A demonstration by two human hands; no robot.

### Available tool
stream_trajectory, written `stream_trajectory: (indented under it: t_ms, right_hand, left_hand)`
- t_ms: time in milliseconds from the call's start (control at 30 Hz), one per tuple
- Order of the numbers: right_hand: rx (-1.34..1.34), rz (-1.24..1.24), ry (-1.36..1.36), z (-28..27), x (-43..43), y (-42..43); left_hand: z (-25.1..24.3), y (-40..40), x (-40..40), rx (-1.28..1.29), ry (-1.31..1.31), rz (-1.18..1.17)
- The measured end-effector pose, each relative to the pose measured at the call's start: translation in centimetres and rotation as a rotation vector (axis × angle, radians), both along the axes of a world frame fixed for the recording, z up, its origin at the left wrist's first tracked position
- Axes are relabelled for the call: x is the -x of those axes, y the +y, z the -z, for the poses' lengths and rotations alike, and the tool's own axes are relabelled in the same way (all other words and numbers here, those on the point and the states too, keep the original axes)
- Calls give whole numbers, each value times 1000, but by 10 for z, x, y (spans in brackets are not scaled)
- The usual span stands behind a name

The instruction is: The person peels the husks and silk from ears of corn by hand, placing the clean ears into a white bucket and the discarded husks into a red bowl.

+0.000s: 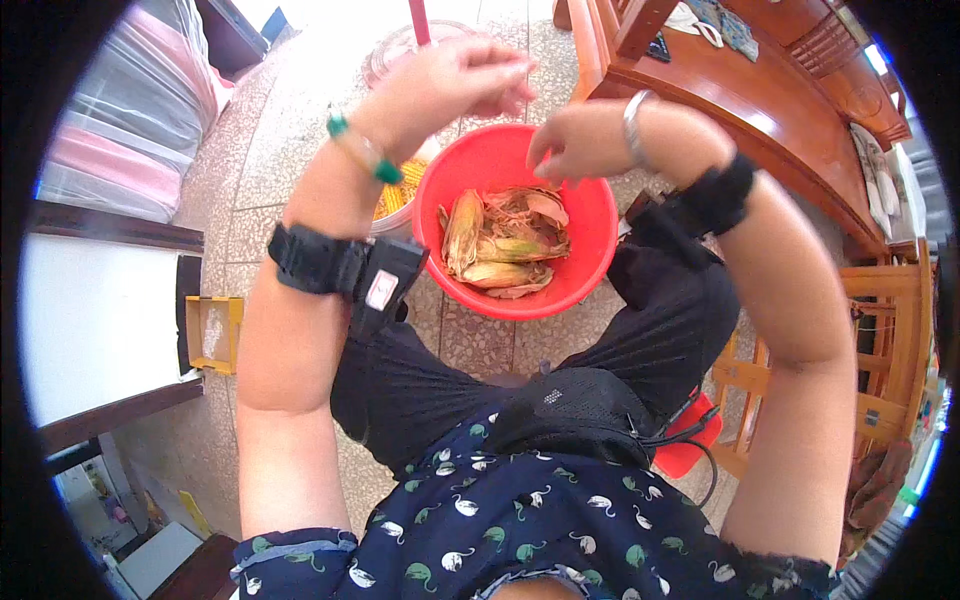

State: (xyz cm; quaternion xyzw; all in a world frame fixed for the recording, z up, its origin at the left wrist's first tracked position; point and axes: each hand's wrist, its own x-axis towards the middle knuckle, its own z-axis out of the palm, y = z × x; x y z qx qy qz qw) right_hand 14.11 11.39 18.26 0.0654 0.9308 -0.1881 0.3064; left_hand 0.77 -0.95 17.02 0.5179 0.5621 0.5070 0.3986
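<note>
A red plastic bucket stands on the floor between the person's knees. Inside it lie dry corn husks and husked corn ears. Above the bucket's far rim is my left hand, slightly blurred, fingers apart, with nothing visible in it. My right hand hangs over the bucket's far right rim, its fingers bent downward and apart; no object shows in it. Left of the bucket, partly hidden by my left forearm, a pale container holds bare yellow corn cobs.
Behind my left hand, a red pole stands near a round patterned object. A polished wooden bench runs along the right, bearing cloths. A red plastic stool is by my right hip. A yellow box lies left.
</note>
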Motion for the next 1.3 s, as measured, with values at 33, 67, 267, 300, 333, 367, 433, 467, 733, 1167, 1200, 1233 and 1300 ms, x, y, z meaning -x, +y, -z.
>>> stream_trajectory:
  t_ms: [33,67,267,300,333,367,433,467,733,1167,1200,1233,1300]
  right_hand:
    - [-27,-132,31,37,8,8]
    - [33,-39,-38,69,9,14]
    - [84,225,-267,244,20,35]
    - [99,304,-272,237,29,18]
    - [11,270,-214,271,27,25]
    - [-64,220,-155,307,26,26]
    - [-98,318,-43,294,36,-1]
    - [-106,434,40,293,36,-5]
    - [-124,118,-168,313,26,20]
    - [18,530,338,171,-47,59]
    - [12,535,342,155,-51,57]
    - [47,565,392,143,-54,53]
    - [74,602,448,136,-60,51]
  left_hand:
    - [16,-6,8,52,-18,-22]
    - [34,-9,13,110,-98,-51]
    - [110,-9,29,291,-489,-199]
    - [116,-14,35,304,-498,-222]
    - [119,-8,34,308,-514,-251]
    - [121,-7,33,323,-528,-298]
    - [110,-8,33,305,-498,-296]
    - [107,-9,33,287,-585,-254]
    - [108,-8,33,298,-575,-219]
    - [115,0,18,294,-389,-179]
    - [116,2,15,290,-386,-172]
    - [119,1,14,313,-347,-164]
    - [129,1,7,331,-302,-148]
